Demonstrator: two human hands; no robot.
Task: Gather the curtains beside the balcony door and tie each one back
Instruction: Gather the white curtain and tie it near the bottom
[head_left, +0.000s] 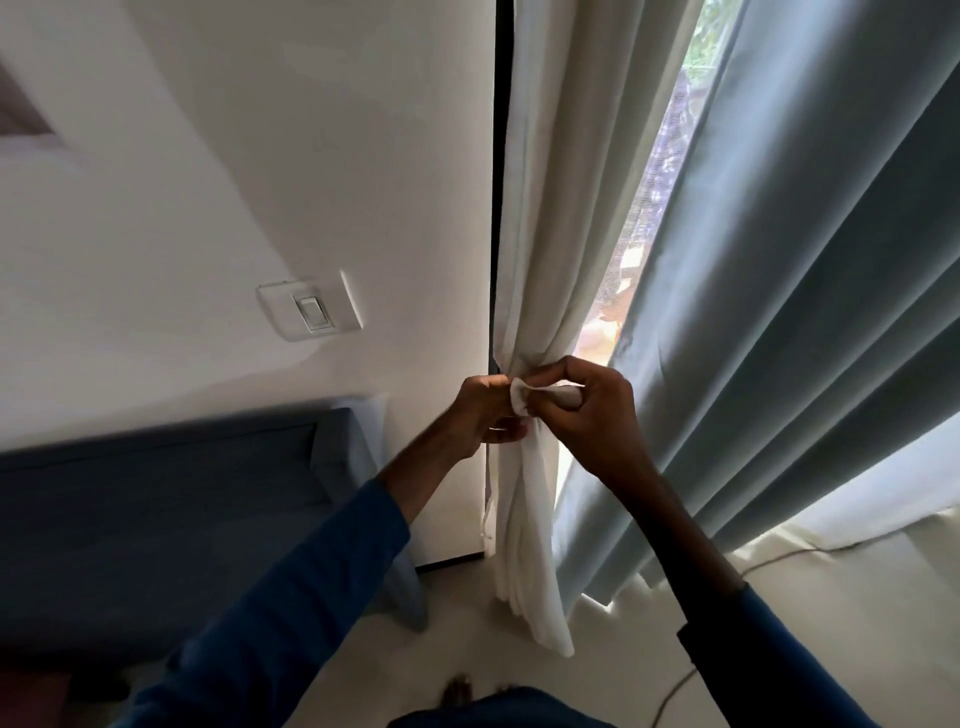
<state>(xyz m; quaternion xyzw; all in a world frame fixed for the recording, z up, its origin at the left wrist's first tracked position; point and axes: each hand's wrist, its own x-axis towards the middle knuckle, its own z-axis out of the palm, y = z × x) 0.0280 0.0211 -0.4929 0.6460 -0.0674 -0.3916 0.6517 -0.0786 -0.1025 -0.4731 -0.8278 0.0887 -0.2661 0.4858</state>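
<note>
Head view: L hand (480, 415) clutches gathered white curtain (524, 493), R hand (592, 410) pinches tie-back (519, 397) across it.

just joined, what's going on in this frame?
A person is tying back the white curtain, gathered into a bundle beside the wall. The left hand grips the bundle while the right hand pinches the end of a white tie strip against it. No finished knot shows yet. The grey-blue curtain to the right hangs loose, untied.
</note>
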